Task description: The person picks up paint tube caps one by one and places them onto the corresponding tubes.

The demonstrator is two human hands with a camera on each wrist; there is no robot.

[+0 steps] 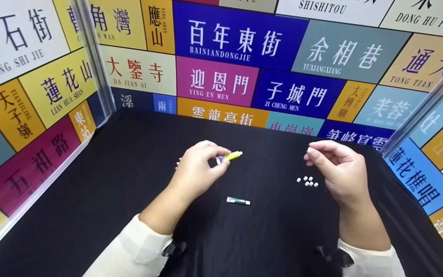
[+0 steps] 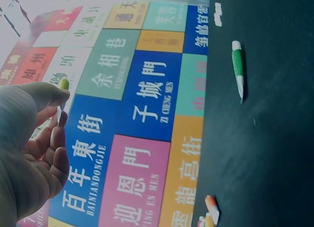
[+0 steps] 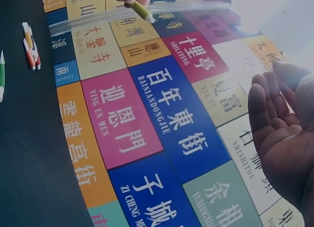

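In the head view my left hand (image 1: 198, 165) pinches a small yellow paint tube (image 1: 233, 155) between thumb and fingertips, its pale tip pointing right. The same yellow tube (image 3: 141, 11) shows in the right wrist view. My right hand (image 1: 340, 169) is raised at the right, thumb and index finger pinched together on a small white cap (image 1: 310, 150), mostly covered by the fingers. Just below that hand lie several little white caps (image 1: 308, 181) on the black cloth. Between the hands and nearer to me is a green paint tube (image 1: 238, 201) with a white end.
More paint tubes (image 3: 32, 47), orange and red with white, lie on the cloth behind my left hand, mostly hidden in the head view. Black cloth (image 1: 129, 231) covers the table. Panels printed with coloured street names (image 1: 240, 34) rise at the back and both sides.
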